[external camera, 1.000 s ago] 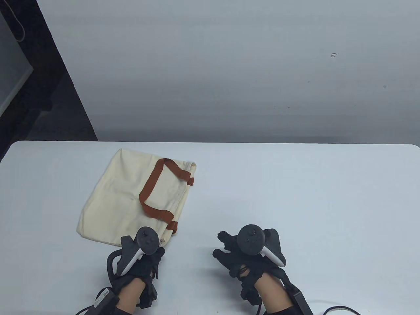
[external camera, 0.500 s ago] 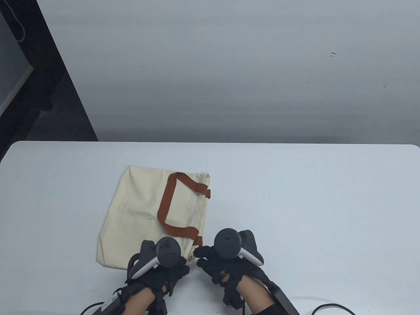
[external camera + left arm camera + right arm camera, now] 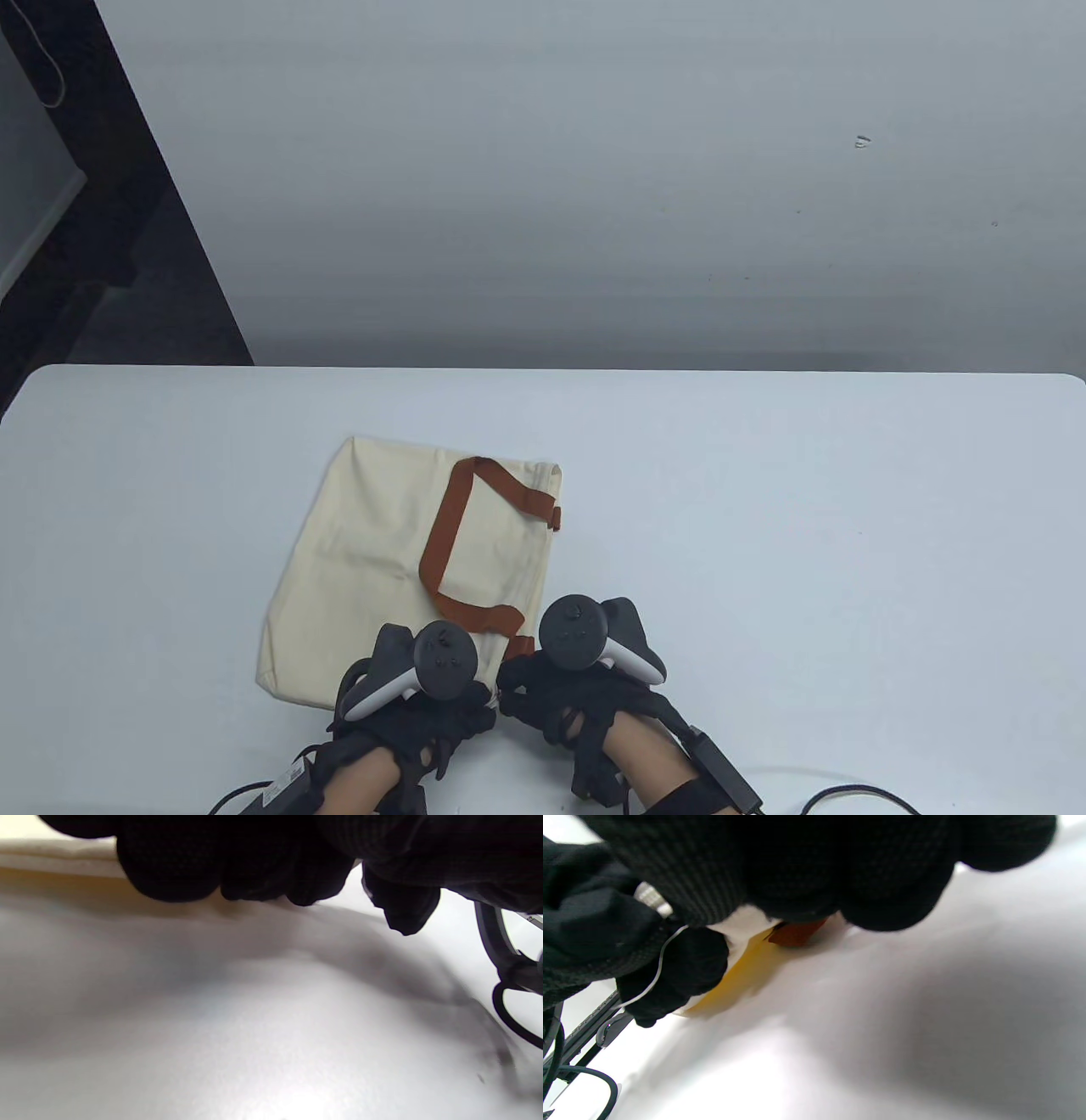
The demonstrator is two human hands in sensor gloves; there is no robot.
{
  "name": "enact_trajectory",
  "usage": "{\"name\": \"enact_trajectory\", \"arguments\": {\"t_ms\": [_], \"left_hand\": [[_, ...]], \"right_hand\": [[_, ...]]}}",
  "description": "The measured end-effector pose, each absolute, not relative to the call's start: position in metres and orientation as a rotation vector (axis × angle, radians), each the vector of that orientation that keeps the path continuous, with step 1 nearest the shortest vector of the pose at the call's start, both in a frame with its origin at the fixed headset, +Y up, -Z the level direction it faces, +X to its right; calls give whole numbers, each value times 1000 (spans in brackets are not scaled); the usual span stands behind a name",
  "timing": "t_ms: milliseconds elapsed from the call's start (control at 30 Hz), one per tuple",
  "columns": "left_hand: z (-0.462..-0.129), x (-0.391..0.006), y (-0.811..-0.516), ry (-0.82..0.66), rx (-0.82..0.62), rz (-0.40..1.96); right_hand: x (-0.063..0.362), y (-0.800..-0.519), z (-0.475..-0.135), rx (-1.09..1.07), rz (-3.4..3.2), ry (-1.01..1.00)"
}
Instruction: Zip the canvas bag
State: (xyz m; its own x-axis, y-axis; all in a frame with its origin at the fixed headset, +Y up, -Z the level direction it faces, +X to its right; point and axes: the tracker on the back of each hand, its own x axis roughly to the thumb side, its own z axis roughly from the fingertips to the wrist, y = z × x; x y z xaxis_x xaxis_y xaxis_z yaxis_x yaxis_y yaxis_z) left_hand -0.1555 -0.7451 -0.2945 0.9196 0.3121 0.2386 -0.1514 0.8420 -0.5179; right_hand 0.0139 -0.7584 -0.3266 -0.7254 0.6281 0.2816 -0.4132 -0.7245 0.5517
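The cream canvas bag [image 3: 382,552] with brown straps [image 3: 445,543] lies flat on the white table [image 3: 764,552], its strap side to the right. My left hand [image 3: 450,700] grips the bag's near right corner, fingers curled on the fabric edge [image 3: 51,857]. My right hand [image 3: 530,679] is right beside it at the same corner. In the right wrist view its fingers [image 3: 882,891] curl over the bag fabric [image 3: 746,971] and a brown strap end [image 3: 797,933]. The zipper is hidden, and I cannot tell whether the right hand pinches anything.
Black glove cables [image 3: 848,798] trail along the table's near edge behind both wrists. A grey wall stands beyond the table's far edge [image 3: 543,369], with a dark gap at the far left.
My left hand has dragged the bag right and a little nearer. My right hand has moved left from open table to the bag's near right corner, beside the left hand.
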Motion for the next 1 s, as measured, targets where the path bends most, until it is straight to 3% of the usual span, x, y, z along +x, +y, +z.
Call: {"name": "enact_trajectory", "arguments": {"t_ms": [233, 633, 1000], "left_hand": [[-293, -154, -744, -332, -520, 264], [-291, -156, -735, -339, -520, 309], [-286, -151, -737, -384, -601, 268]], "right_hand": [[17, -758, -329, 612, 2317, 616], [2, -722, -310, 744, 2600, 403], [15, -731, -327, 506, 2743, 401]]}}
